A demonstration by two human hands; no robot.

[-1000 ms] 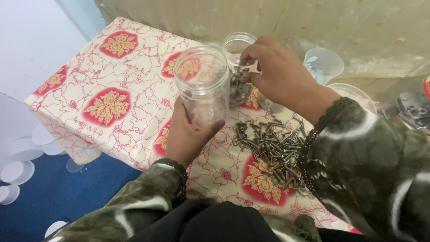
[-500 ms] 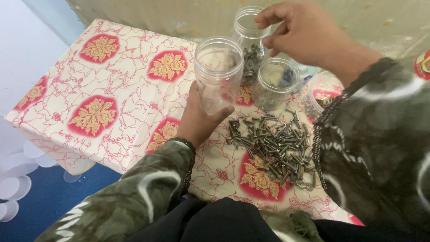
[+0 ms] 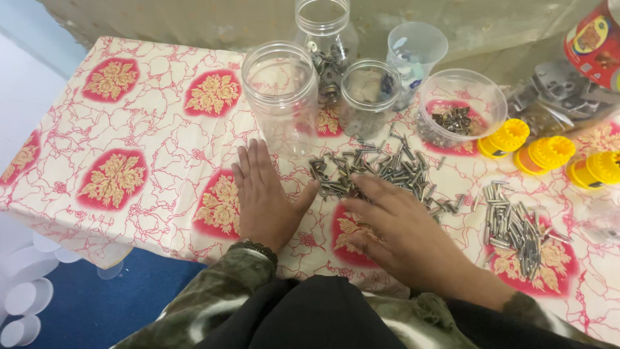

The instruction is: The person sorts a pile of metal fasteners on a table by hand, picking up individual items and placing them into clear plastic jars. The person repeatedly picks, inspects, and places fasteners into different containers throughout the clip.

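Note:
My left hand [image 3: 266, 197] lies flat and open on the patterned tablecloth [image 3: 129, 129], just in front of a tall empty clear jar [image 3: 281, 97]. My right hand [image 3: 402, 231] rests palm down with its fingers spread, the fingertips at the near edge of a loose pile of dark metal screws [image 3: 378, 171]. Neither hand holds anything. Behind the pile stand a shorter clear jar [image 3: 369, 97] and a tall jar holding metal parts [image 3: 328, 39].
A clear plastic cup [image 3: 416, 55] and a shallow clear bowl with dark screws [image 3: 462, 113] stand at the back. Yellow lids [image 3: 549, 152] lie to the right, near a second pile of silver pins [image 3: 516, 226]. White lids [image 3: 26, 297] lie on the blue floor at left.
My left hand let go of the tall clear jar and dropped flat onto the cloth. My right hand came down from the jars at the back to the screw pile.

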